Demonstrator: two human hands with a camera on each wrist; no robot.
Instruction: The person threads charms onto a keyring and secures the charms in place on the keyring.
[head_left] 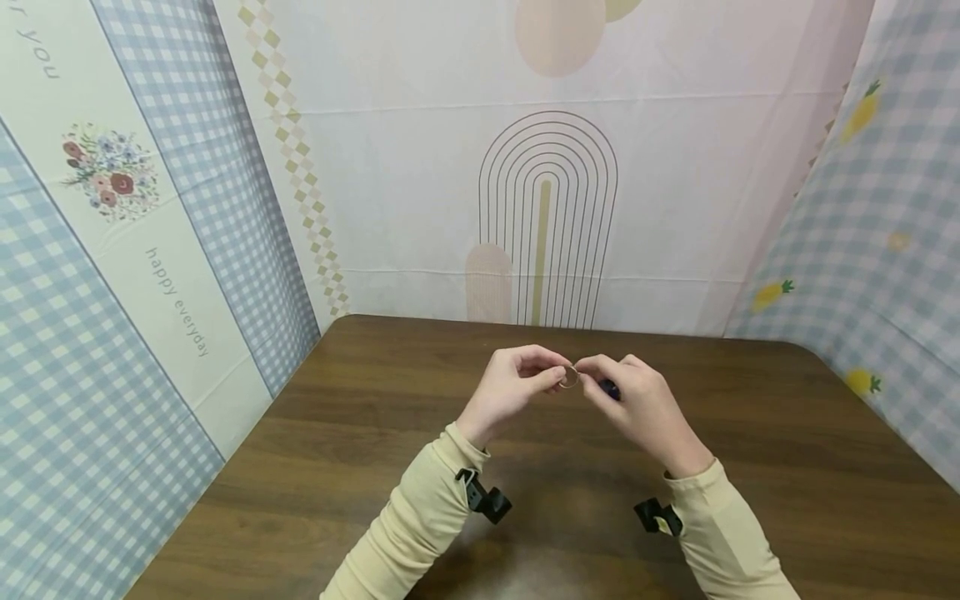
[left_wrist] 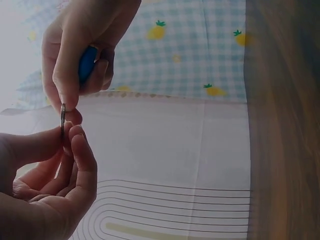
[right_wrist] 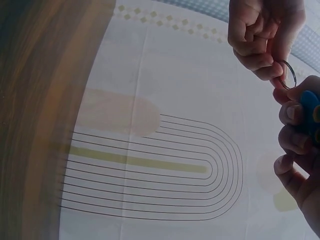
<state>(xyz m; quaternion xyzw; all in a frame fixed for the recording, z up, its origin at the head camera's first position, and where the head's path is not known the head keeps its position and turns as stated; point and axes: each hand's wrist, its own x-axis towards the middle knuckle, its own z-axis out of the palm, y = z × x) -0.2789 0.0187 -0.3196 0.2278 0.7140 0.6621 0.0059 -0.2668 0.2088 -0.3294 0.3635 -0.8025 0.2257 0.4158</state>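
A thin metal split ring (head_left: 569, 377) is held up above the table between both hands. My left hand (head_left: 517, 382) pinches one side of it between thumb and fingertips. On the opposite side, the thumb and index finger of my right hand (head_left: 633, 400) grip the ring's edge. A small blue object (left_wrist: 87, 64) sits in the right palm, partly covered by the curled fingers. The right wrist view shows the same blue piece (right_wrist: 310, 106) with yellowish round details; its kind cannot be told. Seen edge-on in the left wrist view, the ring (left_wrist: 63, 120) looks like a narrow upright line.
The brown wooden table (head_left: 360, 417) spreads beneath both arms. Behind it hangs a pale patterned cloth (head_left: 405, 208), with checked cloths at the left (head_left: 247, 208) and right (head_left: 862, 275). Each sleeved wrist carries a small black camera mount (head_left: 483, 497).
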